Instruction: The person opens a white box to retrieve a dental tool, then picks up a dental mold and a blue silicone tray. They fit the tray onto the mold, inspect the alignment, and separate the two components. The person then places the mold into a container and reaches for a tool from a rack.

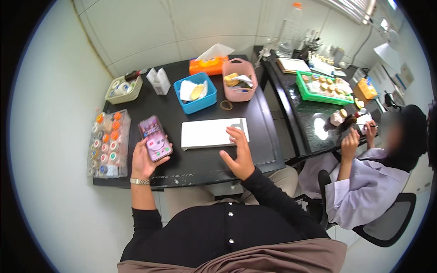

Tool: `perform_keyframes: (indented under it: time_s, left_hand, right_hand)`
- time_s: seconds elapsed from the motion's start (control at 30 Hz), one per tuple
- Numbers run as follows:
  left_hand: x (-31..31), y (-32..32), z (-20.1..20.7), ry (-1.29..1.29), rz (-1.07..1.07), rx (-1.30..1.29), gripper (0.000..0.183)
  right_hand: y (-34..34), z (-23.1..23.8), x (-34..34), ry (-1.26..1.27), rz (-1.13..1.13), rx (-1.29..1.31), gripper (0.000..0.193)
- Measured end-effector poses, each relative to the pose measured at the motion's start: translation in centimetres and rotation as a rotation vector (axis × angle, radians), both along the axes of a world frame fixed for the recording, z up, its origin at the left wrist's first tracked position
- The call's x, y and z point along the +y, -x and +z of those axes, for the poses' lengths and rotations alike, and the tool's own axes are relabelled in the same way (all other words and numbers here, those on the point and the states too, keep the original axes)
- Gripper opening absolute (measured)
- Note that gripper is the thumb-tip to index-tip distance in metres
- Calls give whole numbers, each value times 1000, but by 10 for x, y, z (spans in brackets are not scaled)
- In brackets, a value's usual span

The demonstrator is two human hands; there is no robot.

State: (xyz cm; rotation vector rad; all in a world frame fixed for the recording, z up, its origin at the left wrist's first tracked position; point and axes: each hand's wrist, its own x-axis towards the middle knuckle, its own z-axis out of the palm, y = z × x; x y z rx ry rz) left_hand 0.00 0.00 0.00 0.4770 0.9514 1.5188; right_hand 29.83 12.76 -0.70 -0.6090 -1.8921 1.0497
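Note:
My left hand holds a smartphone with its lit pinkish screen facing up, fingers wrapped round its lower part. A metal watch band circles that wrist. Over the right end of a flat white box, my right hand hovers or rests with its fingers spread; I cannot tell whether the fingertips touch it. Nothing is in that hand. The box lies on the black table in front of me. Just beyond its right end lies a rubber band.
A clear rack of capped vials stands left of the phone. Along the back are a cream basket, a blue basket, an orange tissue pack and a pink basket. A co-worker sits right, beside a green tray.

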Motion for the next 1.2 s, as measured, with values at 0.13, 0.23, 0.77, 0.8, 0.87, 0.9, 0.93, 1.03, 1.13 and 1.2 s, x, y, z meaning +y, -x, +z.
perform_keyframes:
  time_s: [0.13, 0.23, 0.77, 0.8, 0.87, 0.9, 0.93, 1.03, 1.13, 1.2]
  left_hand:
    - [16, 33, -7, 239, 76, 240, 54]
    - [33, 50, -34, 277, 144, 250, 34]
    - [101, 79, -27, 813, 201, 1934, 81]
    - [103, 77, -23, 872, 167, 1917, 83]
    - [104, 76, -23, 873, 183, 1960, 82]
    - [104, 77, -25, 875, 191, 1980, 82]
    - [105, 78, -28, 885, 196, 2008, 81]
    - [109, 90, -44, 904, 220, 2080, 80]
    - [113, 107, -64, 909, 281, 2131, 82]
    - [114, 117, -76, 908, 350, 2159, 83]
  right_hand:
    - [-40, -14, 5, -202, -367, -47, 52]
    - [-84, -26, 19, -266, -483, -142, 51]
    - [-99, -31, 19, -314, -573, -339, 46]
    - [-100, -31, 19, -319, -568, -338, 46]
    - [-100, -30, 18, -330, -559, -329, 44]
    - [-100, -30, 18, -334, -555, -326, 44]
    - [-100, -29, 17, -339, -553, -326, 43]
    - [-100, -28, 17, -348, -546, -331, 42]
    - [-99, -28, 17, -360, -546, -328, 41]
    - [-98, -28, 18, -370, -547, -323, 40]
